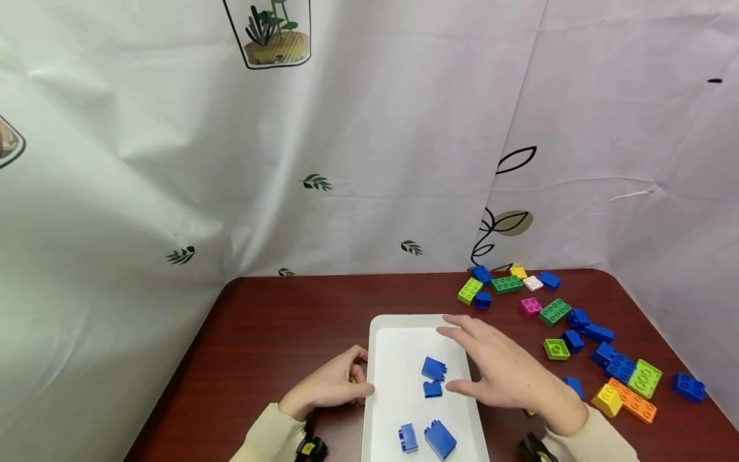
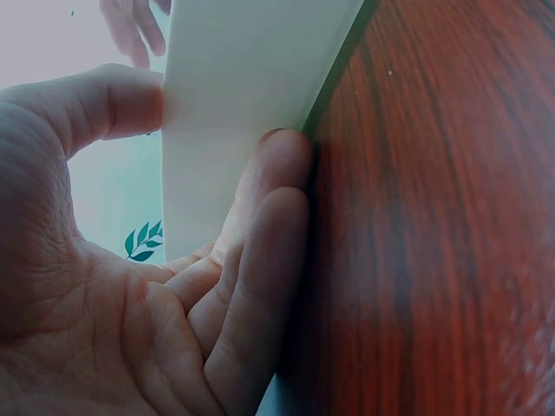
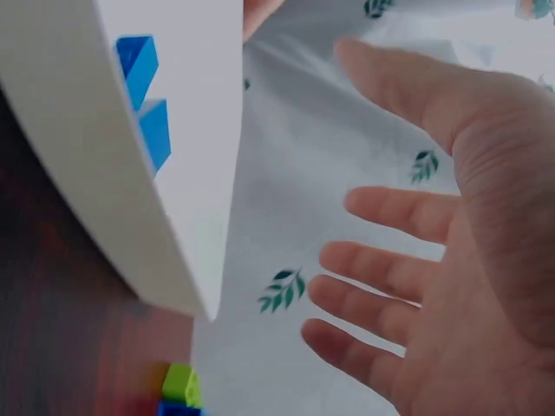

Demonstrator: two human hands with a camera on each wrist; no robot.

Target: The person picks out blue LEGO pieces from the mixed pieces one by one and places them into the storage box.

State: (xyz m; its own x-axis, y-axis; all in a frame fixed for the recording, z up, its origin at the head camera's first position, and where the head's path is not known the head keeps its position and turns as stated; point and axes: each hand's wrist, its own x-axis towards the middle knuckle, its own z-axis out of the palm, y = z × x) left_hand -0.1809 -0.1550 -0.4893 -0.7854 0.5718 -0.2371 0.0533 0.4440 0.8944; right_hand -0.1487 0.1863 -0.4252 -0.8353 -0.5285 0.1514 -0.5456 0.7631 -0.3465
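A white rectangular tray [image 1: 398, 359] lies on the table in front of me, holding several blue toy bricks. Two of these, an upper blue brick [image 1: 433, 367] and a smaller blue brick [image 1: 432, 389], sit close together near the tray's middle. Lower down are a narrow blue brick [image 1: 408, 438] and a larger blue brick [image 1: 441, 440]. My left hand [image 1: 335, 384] grips the tray's left edge, thumb on the rim and fingers low against the outer wall [image 2: 238, 78]. Above the tray's right side, my right hand [image 1: 502, 366] is spread with nothing in it.
Many loose bricks cover the table's right side, among them an orange brick [image 1: 633, 401], a yellow brick [image 1: 608, 400], a magenta brick [image 1: 530, 307] and a dark green brick [image 1: 555, 312]. The dark red-brown table [image 1: 288, 321] ends against a pale printed curtain [image 1: 369, 160].
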